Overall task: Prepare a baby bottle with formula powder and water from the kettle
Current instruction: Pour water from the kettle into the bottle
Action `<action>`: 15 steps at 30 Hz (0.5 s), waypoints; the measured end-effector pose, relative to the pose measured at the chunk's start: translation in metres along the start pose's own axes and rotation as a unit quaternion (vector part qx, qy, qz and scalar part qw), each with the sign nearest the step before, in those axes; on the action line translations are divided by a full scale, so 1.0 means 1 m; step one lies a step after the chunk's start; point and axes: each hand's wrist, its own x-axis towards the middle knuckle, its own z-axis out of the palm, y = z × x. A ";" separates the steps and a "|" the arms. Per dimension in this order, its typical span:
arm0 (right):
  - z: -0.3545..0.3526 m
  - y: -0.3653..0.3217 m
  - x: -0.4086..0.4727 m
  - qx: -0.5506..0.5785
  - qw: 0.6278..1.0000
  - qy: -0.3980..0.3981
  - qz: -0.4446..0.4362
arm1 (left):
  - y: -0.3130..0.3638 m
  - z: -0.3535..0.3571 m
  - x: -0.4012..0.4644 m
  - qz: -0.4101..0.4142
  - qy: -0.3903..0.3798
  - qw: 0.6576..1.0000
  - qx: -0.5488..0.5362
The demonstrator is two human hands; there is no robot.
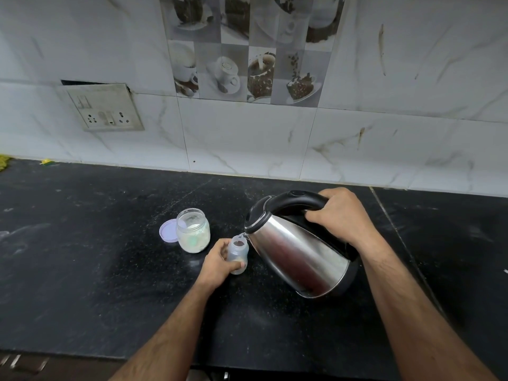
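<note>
**Kettle tipped over the bottle**

The black counter (82,257) carries everything. My right hand (339,215) is clenched around the handle of the steel kettle (297,254), tilted with its spout just above the baby bottle (238,254). My left hand (220,261) grips that open bottle, upright on the counter. Just left stands the open formula jar (193,232), its lilac lid (168,231) lying behind it.

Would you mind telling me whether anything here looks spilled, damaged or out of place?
The switch plate on the wall hangs askew, with a dark gap above its top edge. Pale dust, possibly powder, speckles the black counter around the bottle. The open jar stands upright with its lid beside it, and the kettle shows no spill.
</note>
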 end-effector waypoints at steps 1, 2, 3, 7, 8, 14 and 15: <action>0.000 0.000 0.000 0.000 1.000 0.000 -0.001 | 0.000 0.000 0.000 0.000 0.001 1.000 -0.003; 0.000 0.000 0.000 0.001 1.000 0.001 -0.001 | 0.000 -0.001 0.000 0.000 0.003 1.000 -0.006; -0.001 -0.001 0.000 0.002 1.000 0.000 -0.001 | 0.000 -0.001 0.000 0.000 0.005 1.000 -0.007; -0.001 -0.001 0.001 0.005 1.000 -0.002 -0.001 | -0.002 -0.003 0.001 0.000 0.005 1.000 -0.013; -0.001 -0.001 0.001 0.004 1.000 -0.002 -0.002 | -0.002 -0.003 0.001 -0.001 0.006 1.000 -0.015; -0.002 -0.002 0.003 -0.004 1.000 -0.004 -0.008 | -0.001 -0.002 0.000 0.001 0.010 1.000 -0.017; -0.002 -0.002 0.003 -0.003 1.000 -0.005 -0.009 | -0.002 -0.002 0.000 0.000 0.010 1.000 -0.015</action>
